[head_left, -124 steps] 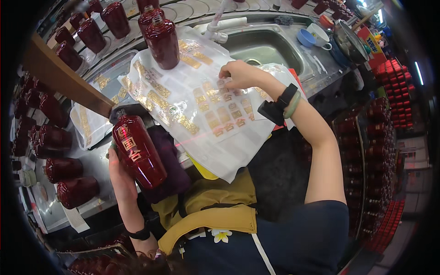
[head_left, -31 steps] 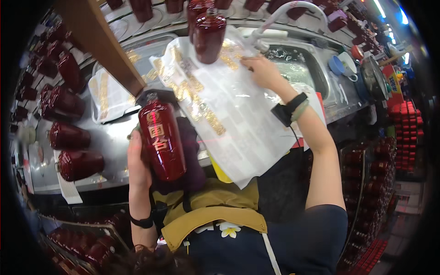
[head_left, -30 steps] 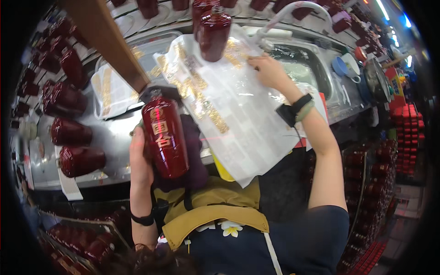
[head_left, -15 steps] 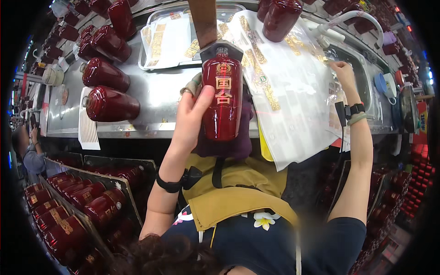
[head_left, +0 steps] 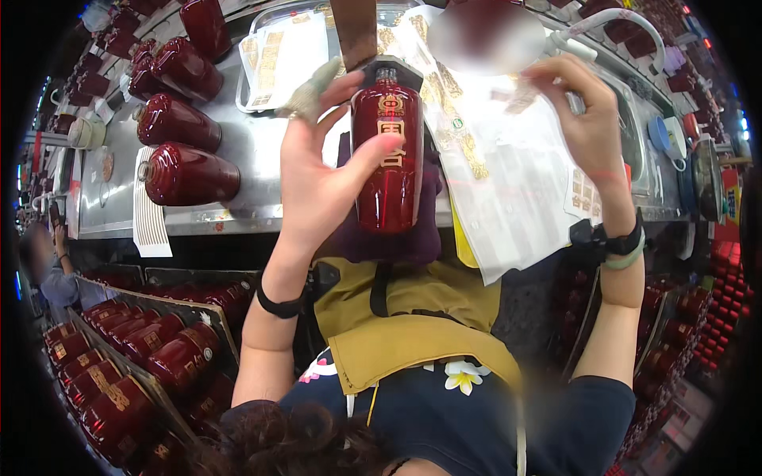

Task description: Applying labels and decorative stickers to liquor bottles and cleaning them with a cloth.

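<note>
Swung inward, right hand pinches a decal; left hand has fingers spread, thumb over a dark-red bottle at the counter's front edge.

I watch through a wide fisheye, the left of two lenses on the wearer's head, aimed steeply down with the red bottle just above mid-view. From this overhead post, hair and the yellow apron lie below the bottle, hair nearest my lens. My upper field runs forward beyond the bottle, over the steel worktop. I'm close enough that the left hand, at the bottle, and right hand, well right of it, show large. Straight edges bow farther from the bottle, toward my dark rim.
</note>
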Tool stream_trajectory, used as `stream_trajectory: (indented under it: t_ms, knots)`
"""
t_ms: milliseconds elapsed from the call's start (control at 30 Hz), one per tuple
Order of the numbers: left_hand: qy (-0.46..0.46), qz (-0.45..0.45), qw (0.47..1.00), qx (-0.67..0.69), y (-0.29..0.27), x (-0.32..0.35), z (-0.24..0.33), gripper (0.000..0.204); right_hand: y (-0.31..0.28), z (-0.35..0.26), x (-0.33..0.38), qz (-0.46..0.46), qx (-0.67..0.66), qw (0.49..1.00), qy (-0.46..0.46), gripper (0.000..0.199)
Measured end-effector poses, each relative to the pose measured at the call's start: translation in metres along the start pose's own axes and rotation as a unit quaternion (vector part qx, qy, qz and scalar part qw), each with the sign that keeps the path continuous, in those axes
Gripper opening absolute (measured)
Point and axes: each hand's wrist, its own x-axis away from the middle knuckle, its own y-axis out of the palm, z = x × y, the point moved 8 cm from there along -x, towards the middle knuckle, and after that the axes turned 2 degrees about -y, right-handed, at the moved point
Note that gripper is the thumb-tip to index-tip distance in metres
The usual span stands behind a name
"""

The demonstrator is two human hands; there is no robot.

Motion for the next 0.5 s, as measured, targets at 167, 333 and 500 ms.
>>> stream_trajectory:
  t_ms: [167, 333, 500]
  knots:
    - [0.015, -0.088, 0.996, -0.005, 0.037, -0.008, 0.025, 0.053, 0.033, -0.055, 0.005, 0.01, -0.146, 0.988, -0.038, 0.022]
    - [-0.022, -0.054, 0.995, 0.081, 0.032, 0.0, 0.027, 0.038, 0.066, -0.046, 0.023, -0.038, -0.258, 0.965, 0.032, 0.041]
    - [-0.018, -0.005, 0.988, 0.155, 0.02, 0.009, 0.019, 0.043, 0.094, -0.041, 0.042, -0.124, -0.224, 0.966, 0.048, 0.024]
